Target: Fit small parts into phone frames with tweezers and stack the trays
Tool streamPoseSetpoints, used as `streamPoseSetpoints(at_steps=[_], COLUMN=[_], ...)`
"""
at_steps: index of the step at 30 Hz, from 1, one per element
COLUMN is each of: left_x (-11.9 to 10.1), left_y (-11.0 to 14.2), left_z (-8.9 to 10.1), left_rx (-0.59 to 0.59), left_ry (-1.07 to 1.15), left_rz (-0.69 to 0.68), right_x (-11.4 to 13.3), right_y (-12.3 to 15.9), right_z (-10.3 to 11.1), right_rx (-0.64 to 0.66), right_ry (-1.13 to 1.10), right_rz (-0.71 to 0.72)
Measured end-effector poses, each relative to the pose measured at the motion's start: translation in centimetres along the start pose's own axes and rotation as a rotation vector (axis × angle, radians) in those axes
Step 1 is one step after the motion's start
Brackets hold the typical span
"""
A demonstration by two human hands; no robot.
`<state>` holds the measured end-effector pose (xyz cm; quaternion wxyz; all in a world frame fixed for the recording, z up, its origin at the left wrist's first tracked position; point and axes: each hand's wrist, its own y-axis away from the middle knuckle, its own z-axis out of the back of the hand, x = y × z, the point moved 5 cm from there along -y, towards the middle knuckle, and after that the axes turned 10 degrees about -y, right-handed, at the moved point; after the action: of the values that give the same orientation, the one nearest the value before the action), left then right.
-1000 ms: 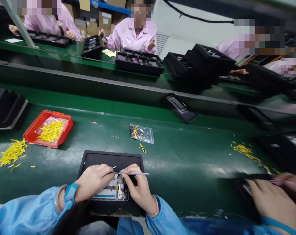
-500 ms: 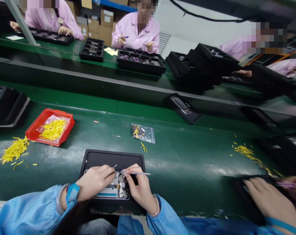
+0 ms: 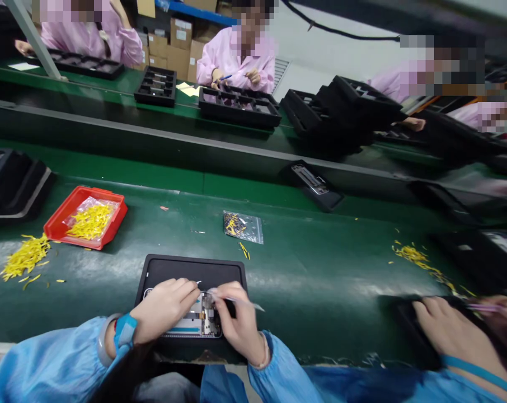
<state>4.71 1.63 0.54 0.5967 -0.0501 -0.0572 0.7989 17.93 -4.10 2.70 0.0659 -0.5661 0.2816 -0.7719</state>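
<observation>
Around one phone [image 3: 195,323]: one bin [image 3: 118,217] at ten o'clock, two loose yellow piles [image 3: 24,256] [image 3: 413,255] at nine and three, perhaps four pink shirts [image 3: 222,53].

From where I stand, the green counter [image 3: 320,280] looks smooth and half-glossy, throwing back pale streaks of light. The tray [image 3: 195,270] on it is dull black, matt all over, while the opened device [image 3: 180,330] in it shows smooth, metallic-looking grey plates. The slim tool [image 3: 250,305] has a pale metallic sheen, though blurred. The red bin [image 3: 116,223] is shiny moulded plastic; the little zip bag [image 3: 254,231] is clear, crinkled, glossy film. The loose yellow strips [image 3: 23,258] look matt; I can't tell their material. The blue sleeve [image 3: 56,355] is soft, creased cloth, and the boxes [image 3: 181,33] behind are plain matt cardboard.
</observation>
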Motion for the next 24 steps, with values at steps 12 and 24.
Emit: streamPoseSetpoints(at_steps=[12, 24], left_x=[1.5, 2.1], left_y=[0.8, 1.1], left_z=[1.0, 0.3], left_rx=[-0.106, -0.091], left_ry=[0.282, 0.277], left_rz=[0.198, 0.301], right_x=[-1.7, -1.6], right_y=[1.2, 1.2], right_z=[-0.9, -1.6], right_rx=[-0.253, -0.064], right_ry=[-0.108, -0.057], right_rz=[-0.21, -0.199])
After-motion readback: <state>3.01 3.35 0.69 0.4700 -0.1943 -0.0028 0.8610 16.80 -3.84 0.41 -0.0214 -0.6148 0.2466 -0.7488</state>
